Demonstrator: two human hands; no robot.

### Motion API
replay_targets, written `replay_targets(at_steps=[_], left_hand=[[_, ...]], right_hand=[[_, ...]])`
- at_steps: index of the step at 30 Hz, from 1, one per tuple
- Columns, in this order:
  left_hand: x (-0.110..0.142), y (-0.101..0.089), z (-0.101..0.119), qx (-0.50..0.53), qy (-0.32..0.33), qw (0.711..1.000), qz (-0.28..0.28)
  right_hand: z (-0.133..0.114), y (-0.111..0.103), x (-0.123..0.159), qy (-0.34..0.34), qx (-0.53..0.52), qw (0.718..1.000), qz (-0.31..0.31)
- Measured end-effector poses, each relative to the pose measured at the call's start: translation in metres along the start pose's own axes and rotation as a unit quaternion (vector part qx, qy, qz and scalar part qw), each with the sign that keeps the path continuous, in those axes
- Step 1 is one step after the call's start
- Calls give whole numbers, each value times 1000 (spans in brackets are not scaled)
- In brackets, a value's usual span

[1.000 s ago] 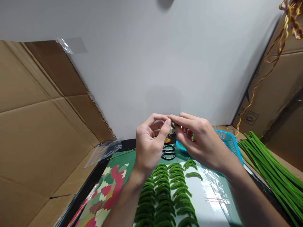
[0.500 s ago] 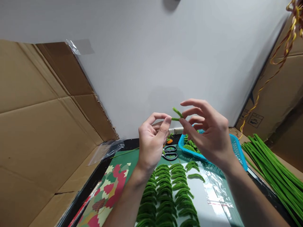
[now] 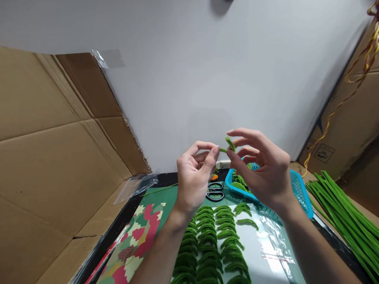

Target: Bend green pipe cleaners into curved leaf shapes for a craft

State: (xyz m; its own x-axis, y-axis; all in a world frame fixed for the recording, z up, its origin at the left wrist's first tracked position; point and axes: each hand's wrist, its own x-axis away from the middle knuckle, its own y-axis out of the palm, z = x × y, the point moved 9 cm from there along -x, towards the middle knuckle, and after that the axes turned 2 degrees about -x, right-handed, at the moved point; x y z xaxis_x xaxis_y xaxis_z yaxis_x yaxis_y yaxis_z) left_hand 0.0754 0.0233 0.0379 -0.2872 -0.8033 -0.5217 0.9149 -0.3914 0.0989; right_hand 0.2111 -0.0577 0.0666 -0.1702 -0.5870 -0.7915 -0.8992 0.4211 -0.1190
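A short green pipe cleaner (image 3: 230,143) is stretched between my two hands, its right part bent up and back. My left hand (image 3: 197,169) pinches one end between thumb and forefinger. With thumb and fingertips, my right hand (image 3: 263,169) grips the bent part; its forefinger is raised away. Below them, rows of curved green pipe-cleaner pieces (image 3: 207,225) lie on a white sheet (image 3: 251,236). One single curved piece (image 3: 248,223) sits apart at the right.
Black-handled scissors (image 3: 215,191) lie behind my left hand. A blue basket (image 3: 302,197) with green pieces stands behind my right hand. Long green pipe cleaners (image 3: 343,217) lie at the right. Cardboard (image 3: 59,157) walls the left side; a clear plastic bag (image 3: 274,240) lies on the mat.
The free end of the pipe cleaner has been bent further over towards my right hand. Both hands sit slightly further right in the view, which has itself shifted a little.
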Motion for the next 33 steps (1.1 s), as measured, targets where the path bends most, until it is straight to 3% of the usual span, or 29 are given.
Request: replay_targets(at_steps=[11,16,26,33], left_hand=[[2,1,1,9,-4,1000,0],[1,-2,1,0,-8,1000,12],[2,3,3,38,14,999,-23],[2,3,2,31,8,999,-16]], right_hand=[[-2,3,2,-45,32,998,-4],[-9,-2,5,-73,53,996,29],[-14,-5,5,-120,84,988,37],[-21,-1,8,-169,116,978,25]])
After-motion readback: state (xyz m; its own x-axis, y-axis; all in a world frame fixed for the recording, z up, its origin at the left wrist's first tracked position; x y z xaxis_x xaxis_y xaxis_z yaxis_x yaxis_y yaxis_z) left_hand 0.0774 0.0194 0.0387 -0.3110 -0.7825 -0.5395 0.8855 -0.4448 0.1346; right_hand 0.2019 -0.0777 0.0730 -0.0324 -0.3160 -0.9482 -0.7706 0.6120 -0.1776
